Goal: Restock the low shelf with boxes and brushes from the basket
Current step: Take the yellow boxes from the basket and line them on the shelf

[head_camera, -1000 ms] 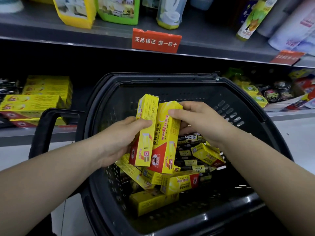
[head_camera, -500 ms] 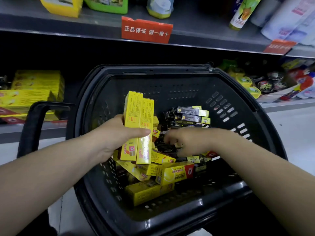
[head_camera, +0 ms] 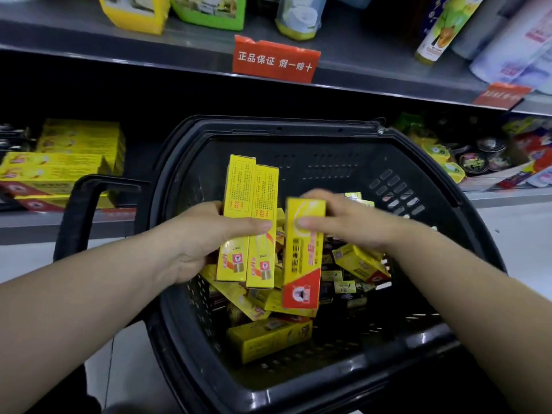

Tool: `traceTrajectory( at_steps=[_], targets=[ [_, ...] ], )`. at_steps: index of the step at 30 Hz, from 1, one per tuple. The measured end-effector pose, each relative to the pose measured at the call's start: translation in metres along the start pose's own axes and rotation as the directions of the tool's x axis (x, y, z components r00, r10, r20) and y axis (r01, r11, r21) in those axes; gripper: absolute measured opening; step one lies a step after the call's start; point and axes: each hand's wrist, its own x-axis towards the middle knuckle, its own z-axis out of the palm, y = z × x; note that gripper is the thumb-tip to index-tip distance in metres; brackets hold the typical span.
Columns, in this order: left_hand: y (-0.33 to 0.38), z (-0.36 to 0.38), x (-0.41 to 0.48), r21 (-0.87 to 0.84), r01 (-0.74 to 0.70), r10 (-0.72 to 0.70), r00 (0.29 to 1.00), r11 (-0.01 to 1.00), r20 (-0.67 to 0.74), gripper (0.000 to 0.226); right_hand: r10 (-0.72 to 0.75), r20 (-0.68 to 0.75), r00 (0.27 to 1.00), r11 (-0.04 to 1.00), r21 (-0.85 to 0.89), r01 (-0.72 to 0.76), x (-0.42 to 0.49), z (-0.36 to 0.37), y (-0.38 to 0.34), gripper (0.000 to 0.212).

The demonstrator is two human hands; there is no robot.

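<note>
The right hand (head_camera: 349,225) now lifts a third yellow box (head_camera: 303,252) from the basket (head_camera: 268,128), at three o'clock of the two boxes (head_camera: 251,198) gripped by the left hand (head_camera: 206,237), shelf-bound.

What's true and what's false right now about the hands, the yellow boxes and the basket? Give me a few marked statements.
1. The left hand grips two upright yellow cardboard boxes. True.
2. The right hand holds nothing. False: it grips a third yellow box with a red end.
3. More yellow boxes lie loose in the black plastic basket. True.
4. The red paper sign hangs on the basket's rim. False: it sits on the upper grey shelf's edge.
5. The low shelf at left holds no yellow boxes. False: a stack lies there.
</note>
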Motion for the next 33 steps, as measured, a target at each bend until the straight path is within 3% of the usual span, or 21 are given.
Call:
traceTrajectory(
  at_steps=[3, 6, 10, 14, 18, 22, 26, 29, 33],
  targets=[
    [0.003, -0.002, -0.004, -0.049, -0.015, 0.017, 0.998, 0.999, 0.055, 0.053, -0.037, -0.137, 0.99, 0.851, 0.515, 0.103, -0.01, -0.013, -0.014, 0.051],
    [0.004, -0.002, -0.005, -0.125, -0.019, 0.033, 0.994, 0.992, 0.108, 0.06, -0.017, -0.131, 0.991, 0.647, 0.754, 0.111, -0.008, 0.002, -0.034, 0.051],
    [0.004, 0.001, -0.009, -0.166, -0.061, 0.084, 0.987, 0.984, 0.134, 0.054, 0.113, -0.147, 0.983, 0.6, 0.799, 0.051, 0.001, 0.025, -0.054, 0.074],
    [0.009, -0.001, -0.01, -0.208, -0.11, 0.127, 0.989, 0.972, 0.071, 0.048, 0.148, -0.105, 0.983, 0.561, 0.828, 0.004, 0.003, 0.025, -0.054, 0.034],
    [0.015, -0.015, -0.015, -0.191, -0.142, 0.146, 0.989, 0.971, 0.005, 0.05, 0.195, -0.077, 0.978, 0.488, 0.873, -0.029, 0.008, 0.02, -0.056, 0.051],
    [0.02, -0.032, -0.027, -0.233, -0.141, 0.14, 0.99, 0.962, -0.017, 0.049, 0.188, -0.067, 0.98, 0.476, 0.879, -0.031, 0.021, 0.019, -0.074, 0.058],
    [0.025, -0.048, -0.038, -0.253, -0.202, 0.17, 0.975, 0.946, -0.142, 0.043, 0.161, -0.095, 0.982, 0.413, 0.911, 0.02, 0.034, 0.025, -0.104, 0.028],
    [0.025, -0.067, -0.051, -0.278, -0.241, 0.186, 0.96, 0.93, -0.212, 0.042, 0.11, -0.089, 0.99, 0.327, 0.944, 0.049, 0.048, 0.033, -0.128, 0.034],
    [0.017, -0.098, -0.067, -0.314, -0.252, 0.191, 0.958, 0.915, -0.214, 0.033, 0.063, 0.009, 0.998, 0.354, 0.935, -0.03, 0.064, 0.054, -0.162, 0.053]
  ],
)
